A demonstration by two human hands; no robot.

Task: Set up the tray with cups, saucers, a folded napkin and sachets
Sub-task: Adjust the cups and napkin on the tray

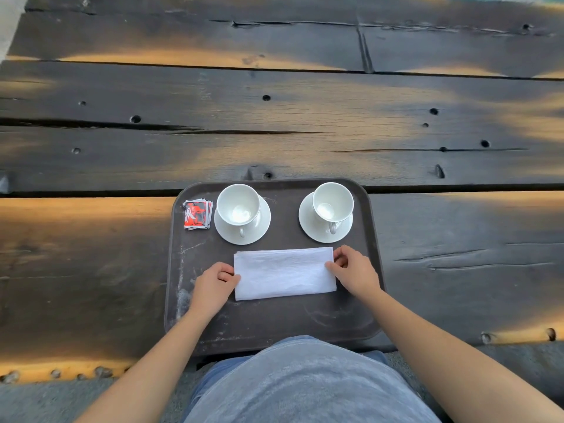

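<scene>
On the brown tray (195, 300), two white cups (239, 203) on saucers (326, 219) and red sachets (197, 214) sit beyond the folded napkin (284, 273). Left hand (210, 288) and right hand (355, 271) pinch its short ends; seemingly only straightening remains.

Dark plank table (274, 123), brown tray (274, 325) at near edge

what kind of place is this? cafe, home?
Probably a cafe or hotel service spot, maybe outdoors, though I can't be sure. Clues: a brown serving tray with two empty cups on saucers, branded sachets, and a rough, weathered plank table.
</scene>
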